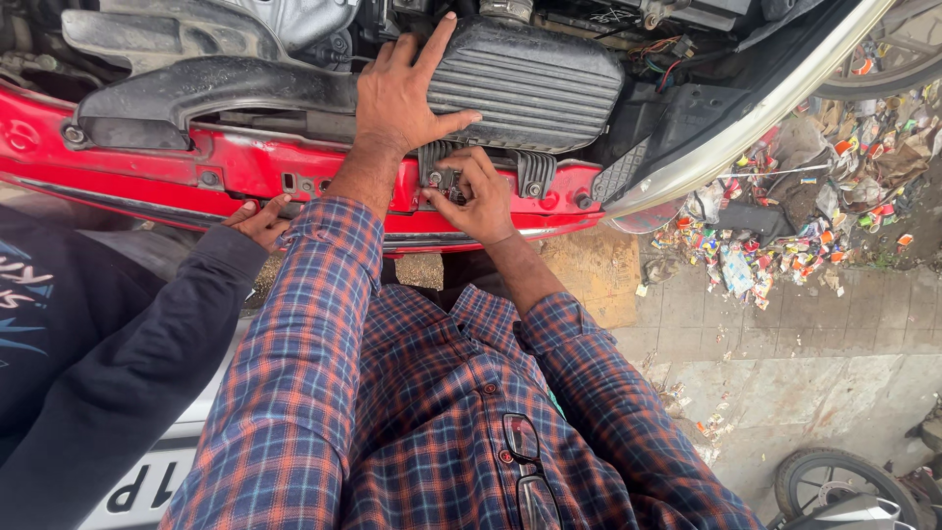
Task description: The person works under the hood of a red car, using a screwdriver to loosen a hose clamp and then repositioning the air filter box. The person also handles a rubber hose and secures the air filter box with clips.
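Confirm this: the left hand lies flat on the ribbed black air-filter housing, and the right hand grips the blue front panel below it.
One detail is wrong. In the head view the left hand does lie flat on the ribbed black housing, but the panel under the right hand is red, not blue.

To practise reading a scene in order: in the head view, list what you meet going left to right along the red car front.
Co-worker's hand → left hand on the black ribbed cover → right hand at the latch bracket → litter heap on the pavement.
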